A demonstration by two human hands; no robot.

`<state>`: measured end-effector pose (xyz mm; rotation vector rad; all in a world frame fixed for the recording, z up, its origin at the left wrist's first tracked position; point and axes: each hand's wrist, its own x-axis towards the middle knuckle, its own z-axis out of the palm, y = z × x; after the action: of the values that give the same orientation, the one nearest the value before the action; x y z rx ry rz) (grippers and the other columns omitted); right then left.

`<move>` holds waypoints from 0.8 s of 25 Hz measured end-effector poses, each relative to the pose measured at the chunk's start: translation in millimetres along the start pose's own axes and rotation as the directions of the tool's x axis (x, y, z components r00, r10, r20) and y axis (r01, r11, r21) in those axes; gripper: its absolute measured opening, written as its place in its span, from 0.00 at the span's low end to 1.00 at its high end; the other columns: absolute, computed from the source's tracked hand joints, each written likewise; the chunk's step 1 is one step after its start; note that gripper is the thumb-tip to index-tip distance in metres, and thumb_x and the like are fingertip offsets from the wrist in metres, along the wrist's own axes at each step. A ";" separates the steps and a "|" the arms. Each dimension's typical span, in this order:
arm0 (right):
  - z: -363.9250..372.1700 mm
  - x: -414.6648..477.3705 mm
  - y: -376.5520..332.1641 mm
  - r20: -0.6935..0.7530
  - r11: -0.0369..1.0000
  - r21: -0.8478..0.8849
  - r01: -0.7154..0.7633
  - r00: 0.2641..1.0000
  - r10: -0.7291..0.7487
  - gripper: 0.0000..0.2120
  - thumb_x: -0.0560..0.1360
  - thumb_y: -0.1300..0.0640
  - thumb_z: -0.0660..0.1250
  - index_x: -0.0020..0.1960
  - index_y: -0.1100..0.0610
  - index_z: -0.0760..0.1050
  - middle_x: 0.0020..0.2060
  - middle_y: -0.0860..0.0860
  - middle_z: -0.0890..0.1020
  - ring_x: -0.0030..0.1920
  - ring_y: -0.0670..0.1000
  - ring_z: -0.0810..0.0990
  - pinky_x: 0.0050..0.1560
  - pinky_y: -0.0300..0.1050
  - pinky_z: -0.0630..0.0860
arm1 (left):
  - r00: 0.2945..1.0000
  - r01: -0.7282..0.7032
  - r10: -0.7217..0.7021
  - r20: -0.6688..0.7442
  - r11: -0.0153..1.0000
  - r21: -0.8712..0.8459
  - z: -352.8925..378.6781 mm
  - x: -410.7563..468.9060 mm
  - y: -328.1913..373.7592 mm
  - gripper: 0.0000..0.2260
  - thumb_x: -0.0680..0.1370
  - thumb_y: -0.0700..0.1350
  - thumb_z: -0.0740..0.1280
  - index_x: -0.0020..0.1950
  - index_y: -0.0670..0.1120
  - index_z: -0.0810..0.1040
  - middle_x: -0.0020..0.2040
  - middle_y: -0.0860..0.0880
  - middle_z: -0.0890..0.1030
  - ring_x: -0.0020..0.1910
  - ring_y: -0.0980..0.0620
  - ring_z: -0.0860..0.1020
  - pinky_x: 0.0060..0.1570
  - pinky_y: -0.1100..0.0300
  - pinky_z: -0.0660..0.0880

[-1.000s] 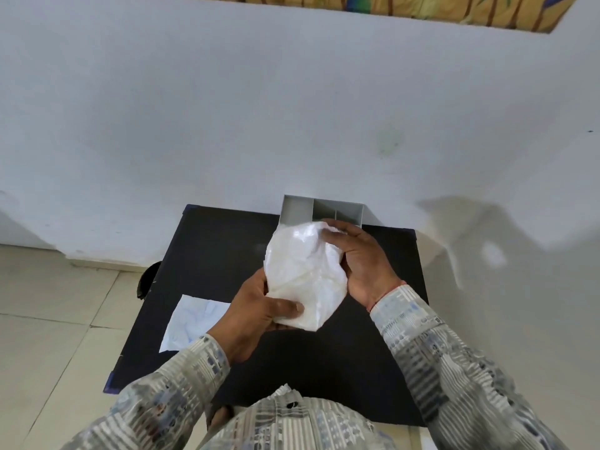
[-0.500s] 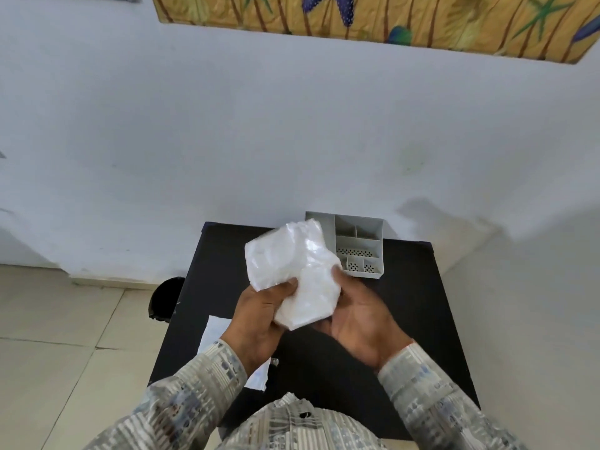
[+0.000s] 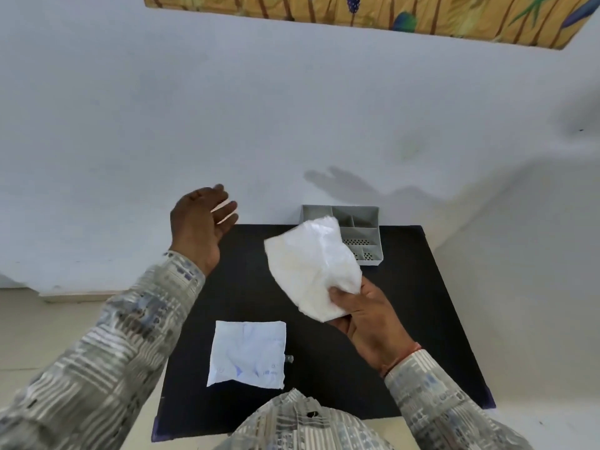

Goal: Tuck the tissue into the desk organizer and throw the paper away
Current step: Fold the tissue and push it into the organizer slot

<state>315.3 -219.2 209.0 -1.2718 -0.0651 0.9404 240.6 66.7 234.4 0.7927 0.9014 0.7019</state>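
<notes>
Wall [image 3: 162,108]: pale, plain, filling most of the view; the lower edge of a patterned hanging [image 3: 357,11] runs along the top.

Table [image 3: 438,319]: small, black, square-topped, set against the wall over a light tiled floor [image 3: 48,336].

Sleeves: grey-and-white patterned, one on each arm.

Tissue [image 3: 313,264]: large crumpled white wad, held up above the table; in this view it overlaps the left compartments of the organizer, not inside it.

Paper [image 3: 248,358]: creased white sheet with faint blue print, lying flat on the near left part of the tabletop, untouched.

Desk organizer [image 3: 363,235]: grey plastic, several compartments, some with perforated floors, at the far edge of the table near the wall.

Right hand [image 3: 370,316]: thumb and fingers pinched on the lower corner of the tissue.

Left hand [image 3: 199,225]: empty, fingers spread loosely, raised off to the left of the table and well apart from the tissue.

Step in hand, as judged: carrying the tissue to the organizer; tucking not yet done, paper not yet discarded.

Next move calls for: lowering the wad over one compartment and pressing it down, likely compacting it first, since it looks bulkier than any single cell.
</notes>
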 end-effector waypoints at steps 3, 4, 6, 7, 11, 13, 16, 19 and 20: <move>12.0 1.6 7.3 -0.065 0.976 0.208 0.060 0.997 -0.047 0.19 0.80 0.68 0.66 0.67 0.53 0.78 0.60 0.55 0.87 0.60 0.60 0.86 0.53 0.56 0.86 | 0.943 0.259 -0.288 0.167 0.950 0.174 -6.3 -33.1 -31.4 0.27 0.77 0.60 0.73 0.73 0.50 0.77 0.63 0.43 0.83 0.64 0.37 0.83 0.59 0.37 0.82; 16.4 2.3 11.7 -0.081 0.971 0.225 0.083 0.994 -0.066 0.19 0.80 0.68 0.67 0.68 0.53 0.78 0.60 0.55 0.87 0.60 0.60 0.86 0.52 0.55 0.87 | 0.878 0.327 -0.399 0.265 0.903 0.278 -6.5 -55.4 -49.4 0.27 0.76 0.61 0.74 0.71 0.50 0.78 0.62 0.42 0.85 0.62 0.36 0.84 0.59 0.33 0.82; 20.8 6.5 28.2 -0.163 0.987 -0.055 0.149 0.974 -0.156 0.18 0.80 0.65 0.69 0.67 0.51 0.77 0.59 0.52 0.87 0.59 0.57 0.87 0.55 0.53 0.86 | 0.784 0.341 -0.494 0.375 0.848 0.405 -5.7 -90.5 -85.2 0.21 0.77 0.52 0.76 0.68 0.47 0.81 0.59 0.41 0.88 0.56 0.35 0.87 0.57 0.32 0.82; 20.9 7.7 36.4 -0.200 0.947 -0.287 0.147 0.957 -0.210 0.18 0.80 0.63 0.70 0.66 0.49 0.76 0.58 0.47 0.86 0.57 0.51 0.86 0.56 0.49 0.85 | 0.798 0.309 -0.479 0.365 0.846 0.434 -4.7 -100.0 -100.9 0.19 0.77 0.45 0.77 0.67 0.45 0.81 0.57 0.41 0.89 0.54 0.37 0.88 0.55 0.33 0.84; -6.9 5.4 55.6 -0.271 0.957 -0.290 -0.001 0.959 -0.081 0.19 0.78 0.59 0.72 0.68 0.48 0.76 0.61 0.51 0.85 0.58 0.52 0.86 0.59 0.58 0.84 | 0.860 0.230 -0.425 0.282 0.816 0.530 -5.6 -98.8 -134.2 0.21 0.75 0.31 0.76 0.65 0.45 0.80 0.54 0.45 0.89 0.50 0.42 0.89 0.44 0.45 0.87; -22.9 0.8 56.5 -0.158 0.975 0.138 -0.174 0.968 0.195 0.20 0.79 0.62 0.71 0.69 0.53 0.76 0.62 0.59 0.85 0.60 0.65 0.85 0.57 0.65 0.83 | 0.823 0.259 -0.477 0.308 0.798 0.544 -5.3 -96.6 -142.0 0.20 0.75 0.31 0.76 0.64 0.45 0.80 0.53 0.46 0.90 0.48 0.44 0.89 0.41 0.49 0.86; -43.6 4.0 65.6 -0.142 0.954 0.176 -0.243 0.953 0.269 0.19 0.81 0.67 0.66 0.71 0.57 0.75 0.62 0.63 0.85 0.58 0.69 0.85 0.50 0.63 0.86 | 0.791 0.194 -0.524 0.317 0.705 0.682 7.0 -97.5 -154.7 0.18 0.75 0.40 0.79 0.63 0.46 0.81 0.53 0.45 0.89 0.47 0.45 0.89 0.37 0.51 0.85; -62.3 16.5 65.1 -0.283 0.974 0.160 -0.160 0.938 0.201 0.21 0.82 0.70 0.63 0.70 0.54 0.75 0.61 0.59 0.85 0.57 0.65 0.87 0.43 0.56 0.87 | 0.830 0.183 -0.520 0.203 0.597 0.781 23.4 -78.3 -166.1 0.17 0.74 0.55 0.78 0.56 0.46 0.83 0.48 0.45 0.90 0.39 0.46 0.88 0.33 0.54 0.82; -70.4 21.2 62.0 -0.309 0.972 0.183 -0.147 0.930 0.199 0.21 0.81 0.70 0.63 0.70 0.54 0.75 0.61 0.59 0.85 0.57 0.65 0.86 0.43 0.55 0.87 | 0.833 0.254 -0.530 0.160 0.624 0.739 29.6 -64.8 -172.1 0.17 0.76 0.55 0.77 0.57 0.45 0.83 0.49 0.44 0.89 0.40 0.46 0.87 0.36 0.52 0.83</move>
<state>331.0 -261.3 124.0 -1.2845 0.3810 0.8552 270.9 -84.0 129.2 1.2870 0.9524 -0.2412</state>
